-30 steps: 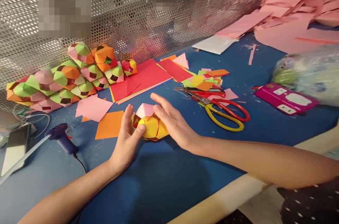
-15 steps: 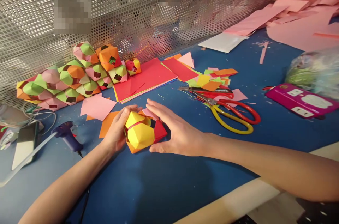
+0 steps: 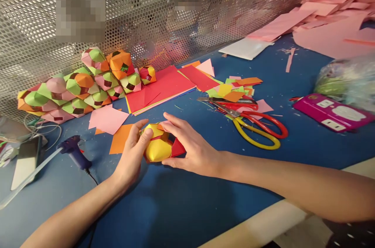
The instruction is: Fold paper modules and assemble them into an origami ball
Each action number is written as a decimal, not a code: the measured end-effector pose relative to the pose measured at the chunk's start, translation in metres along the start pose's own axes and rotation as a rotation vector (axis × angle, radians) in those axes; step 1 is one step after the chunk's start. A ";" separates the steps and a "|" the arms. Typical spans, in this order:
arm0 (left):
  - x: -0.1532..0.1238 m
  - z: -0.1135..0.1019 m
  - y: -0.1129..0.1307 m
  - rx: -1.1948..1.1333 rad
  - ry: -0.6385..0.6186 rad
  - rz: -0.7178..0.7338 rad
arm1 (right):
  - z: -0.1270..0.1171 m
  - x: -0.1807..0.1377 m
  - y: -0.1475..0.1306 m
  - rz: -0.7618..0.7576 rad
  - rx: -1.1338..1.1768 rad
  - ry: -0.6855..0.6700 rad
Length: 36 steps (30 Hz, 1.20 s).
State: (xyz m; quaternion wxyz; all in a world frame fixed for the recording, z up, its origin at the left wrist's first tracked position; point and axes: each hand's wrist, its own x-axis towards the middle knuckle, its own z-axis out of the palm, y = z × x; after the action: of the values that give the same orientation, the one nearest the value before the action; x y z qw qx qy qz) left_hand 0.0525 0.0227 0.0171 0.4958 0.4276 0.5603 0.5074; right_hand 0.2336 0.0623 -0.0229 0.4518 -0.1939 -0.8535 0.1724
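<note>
Between my two hands is a folded paper ball (image 3: 159, 150), mostly yellow on the side facing me, with red on its right and a dark opening near the top. My left hand (image 3: 134, 150) is closed round its left side, thumb on the upper yellow face. From the right, my right hand (image 3: 191, 146) cups the ball, fingers over the top and thumb under the lower edge by the red part. Part of the ball is hidden by my fingers. Just behind my left hand lie an orange paper sheet (image 3: 120, 138) and a pink paper sheet (image 3: 108, 118).
Several finished paper balls (image 3: 82, 82) are stacked against the perforated metal screen (image 3: 140, 17). Scissors (image 3: 254, 123) lie right of my hands, near paper scraps (image 3: 231, 88). A glue gun (image 3: 74, 152) and phone (image 3: 27, 162) are at left. At right sits a magenta box (image 3: 332, 112).
My left thumb has moved onto the front of the yellow face. The ball has turned and shifted slightly right, and my right hand has closed in on it.
</note>
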 end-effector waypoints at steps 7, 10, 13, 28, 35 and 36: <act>-0.002 0.004 -0.004 -0.115 -0.027 -0.038 | -0.004 0.001 -0.007 0.030 0.117 -0.006; -0.002 0.004 -0.004 -0.115 -0.020 -0.015 | -0.005 0.000 -0.008 0.062 0.145 -0.016; -0.004 0.005 -0.003 -0.086 -0.034 -0.026 | -0.006 0.000 -0.008 0.040 0.133 -0.021; -0.007 0.003 -0.014 -0.069 -0.097 0.053 | -0.008 0.005 -0.014 0.210 0.220 0.068; -0.008 0.007 -0.016 -0.123 -0.052 0.057 | -0.006 0.004 -0.014 0.202 0.222 0.085; -0.008 0.008 -0.016 -0.142 -0.053 0.060 | -0.006 0.004 -0.014 0.200 0.225 0.088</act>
State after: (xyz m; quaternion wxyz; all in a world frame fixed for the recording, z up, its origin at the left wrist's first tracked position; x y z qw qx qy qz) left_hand 0.0616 0.0137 0.0018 0.5241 0.4213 0.4967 0.5488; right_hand 0.2339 0.0531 -0.0104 0.4881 -0.2334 -0.7849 0.3022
